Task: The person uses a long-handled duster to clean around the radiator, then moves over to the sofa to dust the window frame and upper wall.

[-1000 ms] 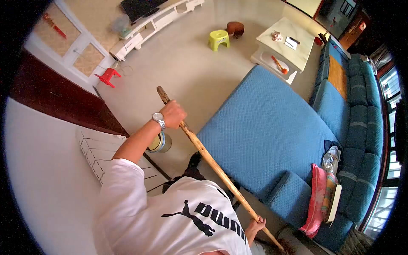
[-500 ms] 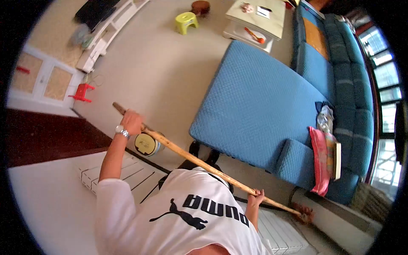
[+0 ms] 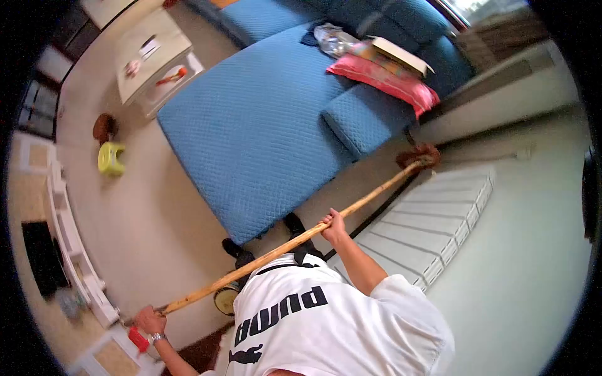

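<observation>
A mop (image 3: 266, 255) with a long wooden pole slants across my front in the head view. My left hand (image 3: 151, 320), with a watch at the wrist, is closed around the pole's near end at lower left. Farther along, my right hand (image 3: 333, 224) grips the pole near its middle. The reddish-brown mop head (image 3: 419, 156) is at the far end, low beside the blue sofa and the wall. Part of a round-lidded container (image 3: 224, 301) shows under the pole, beside my shirt.
A blue quilted sofa section (image 3: 251, 131) fills the middle. To the right is a ribbed white radiator (image 3: 433, 219). A pink cushion (image 3: 385, 81) lies on the sofa. Leftward stand a yellow-green stool (image 3: 111, 159), a low table (image 3: 150, 50) and a red stool (image 3: 137, 340).
The view has turned to the right, so the sofa and table appear farther left. The pole now slants up to the right instead of down. Both hands stay closed on it.
</observation>
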